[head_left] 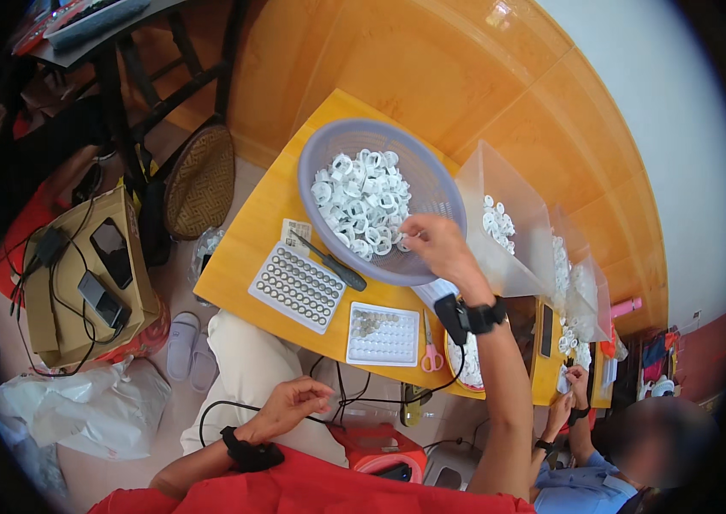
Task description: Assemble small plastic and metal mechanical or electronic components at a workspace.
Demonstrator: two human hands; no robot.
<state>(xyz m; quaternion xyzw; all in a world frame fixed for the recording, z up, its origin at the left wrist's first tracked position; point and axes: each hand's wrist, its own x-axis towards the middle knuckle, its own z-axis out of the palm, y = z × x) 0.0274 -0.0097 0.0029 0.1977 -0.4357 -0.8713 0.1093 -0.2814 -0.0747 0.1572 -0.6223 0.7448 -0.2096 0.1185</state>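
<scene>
A grey-purple plastic basket (312, 163) holds a heap of small white plastic ring-shaped parts (359, 193). My right hand (438, 244) reaches over its near right rim, with fingertips pinched on one white part at the heap's edge. Over my lap, away from the table, my left hand (294, 404) is loosely bent with fingers apart and nothing visible in it. In front of the basket lies a white tray (297, 287) filled with round silvery pieces. Beside it, a second white tray (383, 335) carries a small pile of such pieces among bare pockets.
A dark screwdriver (337, 267) lies against the basket, and pink-handled scissors (431, 355) lie near the table's front edge. Clear plastic bins (500, 223) stand at right. A black cable (363, 399) crosses below the table. Another person's hands (570, 390) work at far right.
</scene>
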